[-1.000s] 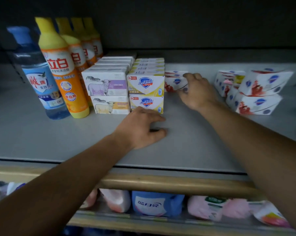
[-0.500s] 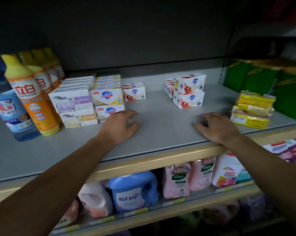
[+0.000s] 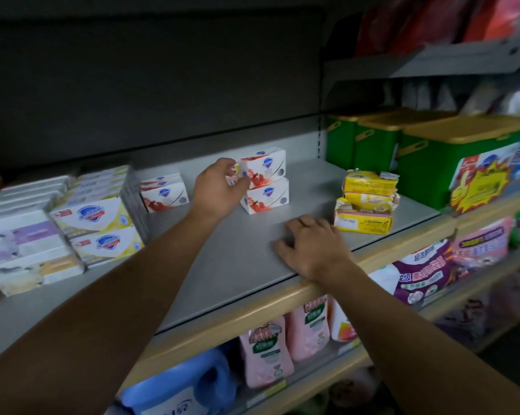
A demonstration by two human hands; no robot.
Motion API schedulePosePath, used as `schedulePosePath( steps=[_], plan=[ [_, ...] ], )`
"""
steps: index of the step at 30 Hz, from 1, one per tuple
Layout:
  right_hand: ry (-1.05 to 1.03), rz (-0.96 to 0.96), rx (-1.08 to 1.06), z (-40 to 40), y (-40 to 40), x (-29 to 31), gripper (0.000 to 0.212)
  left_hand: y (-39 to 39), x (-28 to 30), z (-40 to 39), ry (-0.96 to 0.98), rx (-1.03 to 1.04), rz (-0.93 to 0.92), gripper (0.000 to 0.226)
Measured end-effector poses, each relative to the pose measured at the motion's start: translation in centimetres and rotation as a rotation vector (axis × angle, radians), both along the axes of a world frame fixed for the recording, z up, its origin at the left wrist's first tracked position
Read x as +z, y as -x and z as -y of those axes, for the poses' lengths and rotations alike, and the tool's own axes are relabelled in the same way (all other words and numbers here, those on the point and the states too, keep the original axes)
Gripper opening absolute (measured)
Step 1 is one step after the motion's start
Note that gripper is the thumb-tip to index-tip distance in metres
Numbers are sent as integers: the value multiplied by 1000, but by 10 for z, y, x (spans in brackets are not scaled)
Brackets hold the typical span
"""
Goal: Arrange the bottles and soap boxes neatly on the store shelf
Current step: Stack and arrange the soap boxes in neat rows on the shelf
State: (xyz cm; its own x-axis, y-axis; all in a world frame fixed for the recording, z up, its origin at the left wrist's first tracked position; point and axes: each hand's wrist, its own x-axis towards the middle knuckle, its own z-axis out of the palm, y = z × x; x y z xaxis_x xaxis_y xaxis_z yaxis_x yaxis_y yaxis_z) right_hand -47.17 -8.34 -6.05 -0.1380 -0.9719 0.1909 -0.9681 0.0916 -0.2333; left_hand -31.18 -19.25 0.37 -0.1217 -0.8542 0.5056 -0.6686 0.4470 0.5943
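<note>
left hand (image 3: 220, 190) pinches top red-and-white cardboard soap box (image 3: 263, 167) of 2-high stack | right hand (image 3: 311, 245) spread flat on grey metal shelf (image 3: 238, 265)

3 green tubs (image 3: 426, 172) with gold lids, pink refill pouches (image 3: 266, 351) below

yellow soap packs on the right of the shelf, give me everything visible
The yellow soap packs form a small stack, apparently three high, near the grey shelf's front edge, left of the green tubs. Wrappers look like crumpled, torn paper or film; the stack sits uneven. Neither hand touches it; the right hand rests on the shelf just left.
</note>
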Motion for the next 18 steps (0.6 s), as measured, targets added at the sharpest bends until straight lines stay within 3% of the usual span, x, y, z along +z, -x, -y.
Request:
schedulePosePath(
  steps=[6,11,18],
  plan=[
    [59,13,16,2,2,-5,55,39,-8,42,-96,59,-126,63],
    [73,23,17,3,4,-6,55,42,-11,49,-62,111,-149,27],
    [41,29,-6,-1,1,-1,54,-25,-10,-12,-134,-86,-303,17]
  ],
)
